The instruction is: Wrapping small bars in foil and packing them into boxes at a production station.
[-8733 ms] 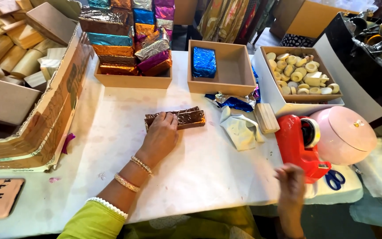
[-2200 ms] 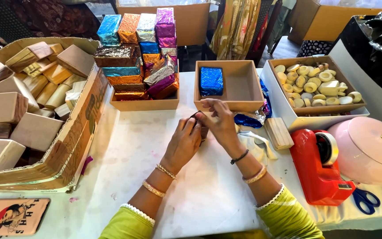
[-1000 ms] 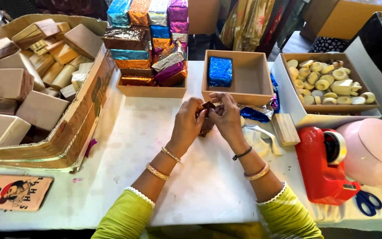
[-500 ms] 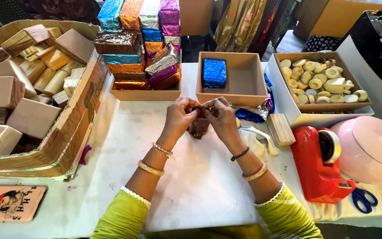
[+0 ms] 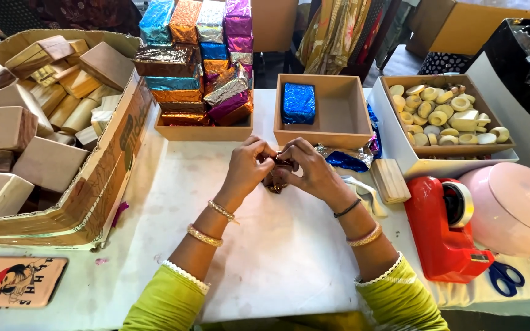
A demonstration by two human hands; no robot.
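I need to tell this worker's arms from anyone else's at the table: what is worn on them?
Both arms wear yellow-green sleeves with white scalloped trim at the cuffs. The left hand has two gold bangles on its forearm. The right hand has a thin black band at the wrist and a pinkish-gold bangle further up. Both hands are bare, no gloves.

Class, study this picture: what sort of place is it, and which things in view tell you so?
Probably a small gift-wrapping or packing workbench. Stacks of foil-wrapped boxes fill one tray, plain cardboard boxes wait in a large carton, and a red tape dispenser stands beside the hands folding foil.
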